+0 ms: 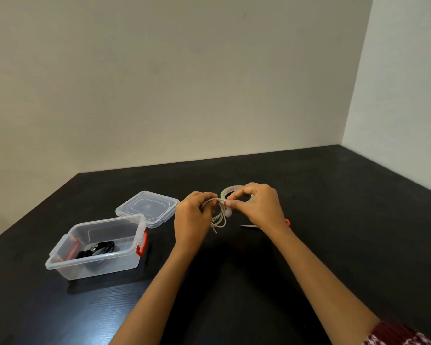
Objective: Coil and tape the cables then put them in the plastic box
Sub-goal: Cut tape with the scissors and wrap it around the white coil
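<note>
A coiled white cable [220, 216] with earbuds hangs between both hands above the black table [334, 195]. My left hand [193, 220] grips the coil on its left side. My right hand [259, 207] pinches the top of the coil with thumb and fingertips. The tape roll [230, 190] lies on the table just behind my right hand, partly hidden by it. The clear plastic box [97, 247] with red clips stands open at the left, with a coiled black cable [97, 249] inside.
The box's clear lid [147, 207] lies flat behind the box. Scissors [250, 226] with a red handle lie under my right wrist, mostly hidden. Pale walls meet the table at the back and right.
</note>
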